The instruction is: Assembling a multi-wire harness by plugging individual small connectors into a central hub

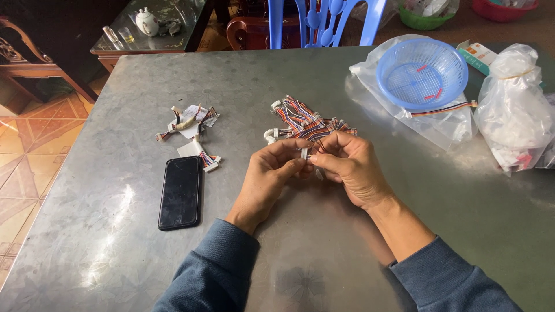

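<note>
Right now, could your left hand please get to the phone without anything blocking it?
Probably yes. The phone lies flat on the table just left of the left hand, with bare metal between them. That hand would first have to release the connector it pinches with the right hand.

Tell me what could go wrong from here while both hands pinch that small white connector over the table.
1. The white connector is tiny and held only by the fingertips of the left hand and right hand; it could slip.
2. The pile of rainbow wire harnesses lies right behind the hands, so loose wires might snag.
3. The black phone lies near the left forearm and could get nudged.
</note>
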